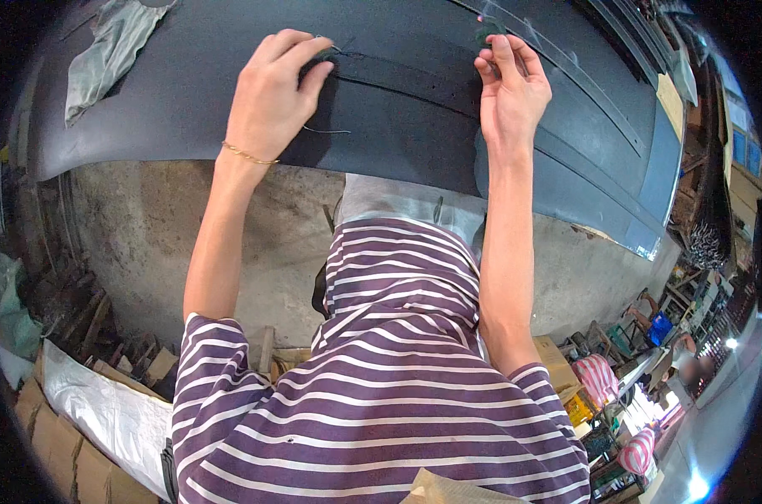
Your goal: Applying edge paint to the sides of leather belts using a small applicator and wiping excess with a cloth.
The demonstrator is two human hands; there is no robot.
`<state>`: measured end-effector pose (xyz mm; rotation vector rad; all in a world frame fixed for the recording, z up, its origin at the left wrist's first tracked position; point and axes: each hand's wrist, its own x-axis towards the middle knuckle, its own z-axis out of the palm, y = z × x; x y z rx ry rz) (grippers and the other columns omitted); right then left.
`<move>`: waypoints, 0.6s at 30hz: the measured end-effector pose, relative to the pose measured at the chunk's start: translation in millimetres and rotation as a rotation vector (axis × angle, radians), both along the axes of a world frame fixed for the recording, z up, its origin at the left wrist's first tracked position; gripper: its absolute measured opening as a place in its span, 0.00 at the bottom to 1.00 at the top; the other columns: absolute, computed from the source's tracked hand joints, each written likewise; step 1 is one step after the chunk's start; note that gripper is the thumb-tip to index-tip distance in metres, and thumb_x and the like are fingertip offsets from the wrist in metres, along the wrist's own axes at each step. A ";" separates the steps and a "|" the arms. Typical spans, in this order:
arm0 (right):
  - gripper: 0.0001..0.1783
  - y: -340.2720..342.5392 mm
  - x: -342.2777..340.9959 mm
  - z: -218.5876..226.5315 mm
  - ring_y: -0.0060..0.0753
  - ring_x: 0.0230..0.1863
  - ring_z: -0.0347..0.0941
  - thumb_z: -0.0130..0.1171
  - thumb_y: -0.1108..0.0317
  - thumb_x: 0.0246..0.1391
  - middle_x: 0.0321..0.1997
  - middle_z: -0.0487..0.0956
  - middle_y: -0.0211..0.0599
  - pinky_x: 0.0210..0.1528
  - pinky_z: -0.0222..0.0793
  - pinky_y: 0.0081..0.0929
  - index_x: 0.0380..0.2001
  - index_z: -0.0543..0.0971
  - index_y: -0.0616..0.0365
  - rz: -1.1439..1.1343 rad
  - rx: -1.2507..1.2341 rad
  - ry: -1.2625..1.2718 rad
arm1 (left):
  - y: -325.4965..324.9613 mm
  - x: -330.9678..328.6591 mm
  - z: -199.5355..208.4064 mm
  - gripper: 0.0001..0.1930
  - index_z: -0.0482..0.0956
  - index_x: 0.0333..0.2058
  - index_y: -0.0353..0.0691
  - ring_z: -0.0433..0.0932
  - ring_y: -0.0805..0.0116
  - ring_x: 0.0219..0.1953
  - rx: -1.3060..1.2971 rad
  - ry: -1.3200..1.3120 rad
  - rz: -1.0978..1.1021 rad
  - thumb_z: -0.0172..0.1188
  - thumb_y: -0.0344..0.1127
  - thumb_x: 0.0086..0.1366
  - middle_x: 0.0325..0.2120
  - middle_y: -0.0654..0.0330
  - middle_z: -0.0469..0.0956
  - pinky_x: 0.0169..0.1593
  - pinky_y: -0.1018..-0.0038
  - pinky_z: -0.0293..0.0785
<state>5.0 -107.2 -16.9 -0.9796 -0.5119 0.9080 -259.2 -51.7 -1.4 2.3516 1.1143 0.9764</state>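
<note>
The left hand (276,88) curls over the black sheet (179,105), its grip unclear. The right hand (512,97) pinches a small dark-green thing (487,31).

No text, label, number or sign can be read anywhere. Tiny pale marks near the lower corner of the smooth blue-grey flat sheet (660,189) at the right are too small and blurred to make out.
</note>
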 end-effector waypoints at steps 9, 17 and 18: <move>0.09 -21.4 21.4 -5.3 0.26 0.31 0.80 0.67 0.76 0.56 0.34 0.82 0.38 0.34 0.82 0.25 0.40 0.81 0.65 -0.101 -0.014 -0.261 | 8.7 25.9 2.9 0.05 0.80 0.36 0.35 0.78 0.58 0.38 0.159 0.343 -0.088 0.61 0.29 0.62 0.34 0.59 0.76 0.40 0.66 0.78; 0.09 -19.3 22.9 -10.9 0.26 0.30 0.80 0.66 0.76 0.56 0.33 0.82 0.37 0.33 0.81 0.24 0.40 0.81 0.65 -0.087 0.030 -0.245 | 6.5 36.4 -6.8 0.05 0.74 0.36 0.34 0.79 0.58 0.39 0.206 0.524 -0.058 0.57 0.26 0.62 0.35 0.57 0.73 0.37 0.67 0.80; 0.09 -18.3 22.6 -11.1 0.26 0.30 0.80 0.66 0.76 0.56 0.33 0.82 0.37 0.33 0.81 0.24 0.40 0.81 0.65 -0.088 0.035 -0.238 | 5.5 38.8 -7.9 0.05 0.74 0.36 0.35 0.79 0.59 0.39 0.215 0.546 -0.037 0.57 0.26 0.61 0.35 0.57 0.73 0.36 0.67 0.80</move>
